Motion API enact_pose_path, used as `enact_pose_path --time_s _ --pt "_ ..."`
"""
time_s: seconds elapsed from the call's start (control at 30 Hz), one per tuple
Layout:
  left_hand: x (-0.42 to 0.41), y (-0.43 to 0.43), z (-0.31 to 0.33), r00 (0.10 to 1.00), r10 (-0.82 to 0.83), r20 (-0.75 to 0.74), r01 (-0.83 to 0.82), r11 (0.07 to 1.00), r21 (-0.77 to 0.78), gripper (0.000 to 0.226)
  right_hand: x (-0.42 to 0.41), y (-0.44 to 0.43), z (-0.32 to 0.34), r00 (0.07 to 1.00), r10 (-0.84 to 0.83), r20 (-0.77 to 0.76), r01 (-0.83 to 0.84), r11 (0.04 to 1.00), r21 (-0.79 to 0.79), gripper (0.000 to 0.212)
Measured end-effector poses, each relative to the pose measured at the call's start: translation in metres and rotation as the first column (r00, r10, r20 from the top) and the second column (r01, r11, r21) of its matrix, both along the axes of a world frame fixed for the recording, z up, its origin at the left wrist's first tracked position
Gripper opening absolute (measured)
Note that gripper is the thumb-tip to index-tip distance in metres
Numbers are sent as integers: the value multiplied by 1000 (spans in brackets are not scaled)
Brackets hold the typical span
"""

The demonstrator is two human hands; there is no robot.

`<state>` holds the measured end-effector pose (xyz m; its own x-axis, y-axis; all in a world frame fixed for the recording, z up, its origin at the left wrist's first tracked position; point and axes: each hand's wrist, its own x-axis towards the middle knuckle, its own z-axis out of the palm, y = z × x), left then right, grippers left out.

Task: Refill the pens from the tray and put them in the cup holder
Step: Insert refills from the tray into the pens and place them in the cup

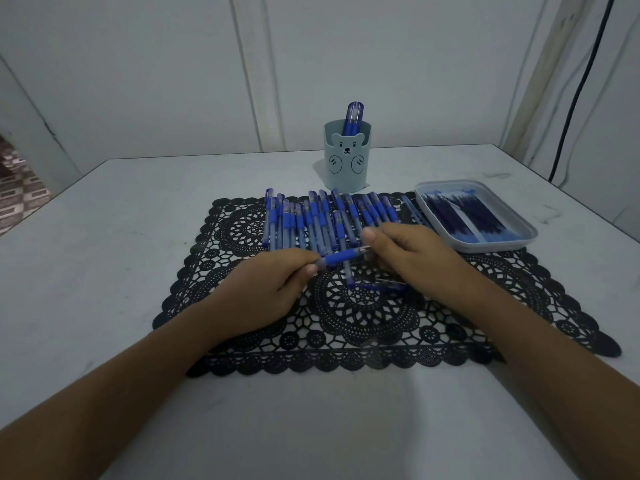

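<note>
Over the middle of a black lace mat point(363, 317) I hold one blue pen point(341, 258) lying sideways. My left hand point(266, 289) grips its barrel end, and my right hand point(401, 252) pinches its tip end. Behind them a row of several blue pens point(311, 220) lies on the mat. A pale blue tray point(485, 247) with dark refills point(467, 214) sits at the right. The light blue bear cup holder point(346, 161) stands behind the row with blue pens point(354, 117) upright in it. A small pen part point(384, 285) lies on the mat under my right hand.
The grey table point(104, 271) ends at a white wall behind the cup. A black cable point(575, 98) hangs down the wall at the far right. The table's left edge drops to a patterned floor point(17, 188).
</note>
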<state>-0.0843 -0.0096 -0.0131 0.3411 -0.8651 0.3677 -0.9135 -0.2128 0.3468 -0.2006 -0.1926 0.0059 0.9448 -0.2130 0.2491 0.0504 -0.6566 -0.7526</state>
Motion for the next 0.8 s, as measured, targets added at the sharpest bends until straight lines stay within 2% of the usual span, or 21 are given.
enact_pose_path --time_s 0.07,0.17,0.3,0.37,0.4,0.43,0.5,0.53,0.6,0.67,0.8 --pt "-1 1 -1 996 18 85 -20 1000 17 49 0 -2 1 999 6 -46 -9 999 -47 28" --pt "-1 2 -2 988 34 151 -36 999 12 43 0 -7 -1 997 50 -60 -52 998 -22 5" --pt "0 3 -2 982 32 186 -33 999 3 41 1 -5 -2 995 5 -99 -11 998 -61 26" --pt "-1 3 -2 980 26 196 -28 1000 3 41 0 -5 0 994 23 -104 -28 998 -51 20" --pt "0 3 -2 981 28 193 -29 1000 3 40 -1 -6 1 994 46 -98 -47 999 -16 9" --pt "0 4 -2 981 29 190 -30 1000 1 40 -1 -7 1 994 66 -84 -65 998 7 6" --pt "1 4 -2 982 29 188 -30 1000 1 39 -1 -7 0 995 54 -85 -52 998 25 15" --pt "1 4 -2 982 27 187 -28 1000 6 39 -1 -5 0 995 28 -94 -29 1000 -5 13" --pt "1 4 -1 983 19 184 -22 1000 13 40 0 -3 0 994 -2 -106 -5 998 -64 27" --pt "1 4 -1 985 12 171 -16 1000 20 41 0 -3 0 993 10 -116 -11 1000 -9 31" --pt "3 3 0 997 2 76 -5 999 39 43 -2 -6 3 996 52 -76 -50 998 23 9"
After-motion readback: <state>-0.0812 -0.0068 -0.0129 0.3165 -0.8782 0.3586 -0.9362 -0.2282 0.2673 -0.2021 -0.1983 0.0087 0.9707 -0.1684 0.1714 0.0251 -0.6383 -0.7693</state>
